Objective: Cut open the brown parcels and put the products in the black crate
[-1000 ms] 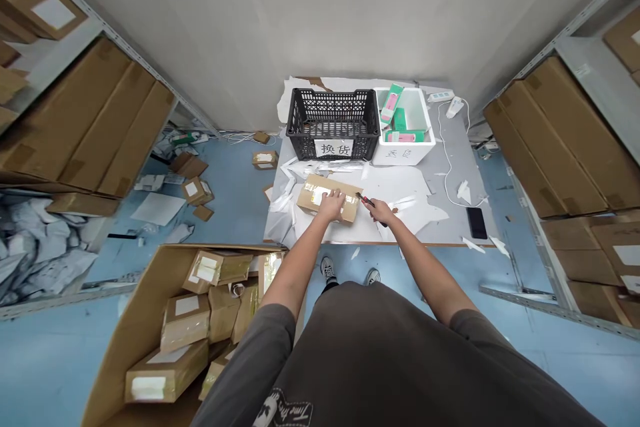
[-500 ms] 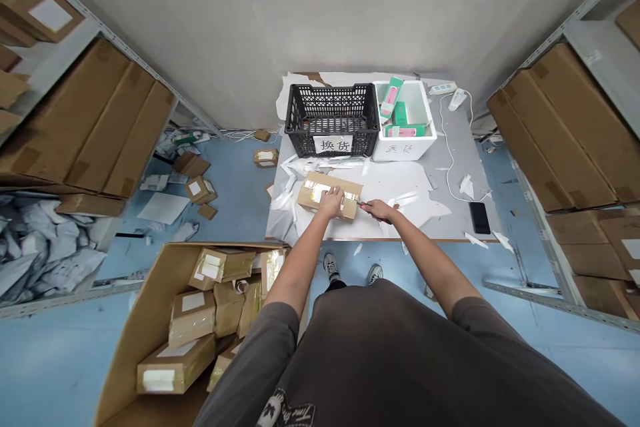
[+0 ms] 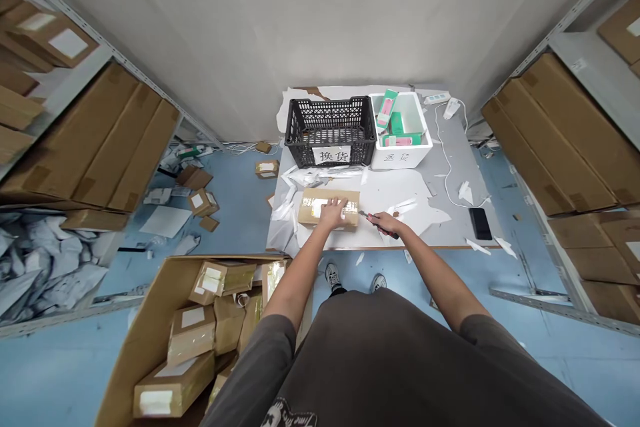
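Observation:
A taped cardboard box (image 3: 310, 199) with a white label lies on the paper-covered front of the table. My left hand (image 3: 331, 213) rests on top of it, fingers spread over the label and tape. In my right hand (image 3: 387, 222) is a box cutter (image 3: 373, 218) with a dark and red handle, fingers wrapped round it. Its tip points left, close to the box's right end; whether it touches the cardboard I cannot tell.
Behind the box stand a black plastic crate (image 3: 331, 157) and a white foam bin (image 3: 400, 159) holding green-and-pink packages. A phone (image 3: 481, 223) and a white cable (image 3: 447, 167) lie on the right. A large carton (image 3: 133, 340) of parcels stands at lower left, with shelves on both sides.
The box has turned until its long side lies nearly level with the table edge. The box cutter met the box's right end half a second ago and has since pulled slightly right.

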`<state>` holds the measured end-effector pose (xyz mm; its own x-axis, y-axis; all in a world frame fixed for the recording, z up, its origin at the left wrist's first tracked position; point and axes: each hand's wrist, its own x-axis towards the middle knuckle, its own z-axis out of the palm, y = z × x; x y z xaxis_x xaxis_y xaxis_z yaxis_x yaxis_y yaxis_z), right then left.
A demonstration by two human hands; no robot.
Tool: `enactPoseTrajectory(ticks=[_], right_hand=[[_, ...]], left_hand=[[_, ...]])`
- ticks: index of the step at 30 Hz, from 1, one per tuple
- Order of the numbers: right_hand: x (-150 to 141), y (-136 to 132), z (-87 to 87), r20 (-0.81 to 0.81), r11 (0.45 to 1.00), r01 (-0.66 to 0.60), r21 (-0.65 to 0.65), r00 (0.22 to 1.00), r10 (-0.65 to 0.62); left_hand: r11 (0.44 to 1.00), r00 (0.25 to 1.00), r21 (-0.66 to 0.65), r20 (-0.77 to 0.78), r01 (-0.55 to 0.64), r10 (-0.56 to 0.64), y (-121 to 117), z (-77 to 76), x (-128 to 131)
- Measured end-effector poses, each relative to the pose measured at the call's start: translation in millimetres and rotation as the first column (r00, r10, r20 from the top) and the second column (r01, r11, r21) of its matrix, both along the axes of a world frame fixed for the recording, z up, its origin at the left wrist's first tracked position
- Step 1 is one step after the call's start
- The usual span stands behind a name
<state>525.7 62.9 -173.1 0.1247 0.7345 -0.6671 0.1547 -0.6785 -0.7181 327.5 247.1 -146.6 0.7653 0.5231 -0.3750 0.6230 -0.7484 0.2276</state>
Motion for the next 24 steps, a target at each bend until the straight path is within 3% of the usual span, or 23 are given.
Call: enactPoseTrajectory(ticks=[4,9,15,20,24], right_hand=[[14,1,7.7,0.136,0.992,0.108,0.068,0.984,-0.116],[7,9,12.4,0.221,0.984,0.126,0.128,0.963,-0.152],[5,-1,-1.1,0.506,0.994,-0.044,0.104,0.862,-0.015],[7,-2,-9.0,0.585,0.973,-0.185,0.135,0.807,0.072],[5,9,-6.2,0.672,0.957,-0.268,0.113,0.730,0.125]], left_hand=[[0.998,0.999,0.056,0.037,-0.042,0.040,13,-3.6,17],[0.993,0.995,0.059,-0.026,0.097,-0.096,29,-19.4,46],[0.977,0.969,0.099,0.141,0.188,-0.200,25,-57.7,33],[0.984,0.926,0.139,0.343,0.114,-0.156,16,-88.3,10],[0.984,0.882,0.159,0.451,0.074,-0.139,11,-101.9,7]])
